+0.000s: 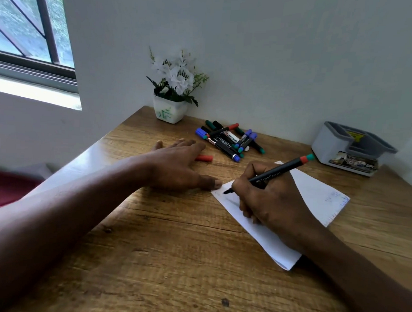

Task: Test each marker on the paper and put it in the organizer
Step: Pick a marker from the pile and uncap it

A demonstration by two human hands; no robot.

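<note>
My right hand [271, 201] grips a black marker [276, 172] with a red and green end, its tip touching the near-left corner of the white paper [316, 196]. My left hand [178, 164] lies flat on the wooden desk, fingers straight, thumb at the paper's left corner. A red cap [203, 158] lies on the desk just past my left hand. A pile of several markers [229, 139] with blue, green and red caps sits further back. The grey organizer [328, 147] stands at the far right by the wall.
A white pot of white flowers [170, 110] stands against the wall behind the marker pile. The wooden desk [172, 260] fills the foreground. A window is in the left wall, and something red shows past the desk's left edge.
</note>
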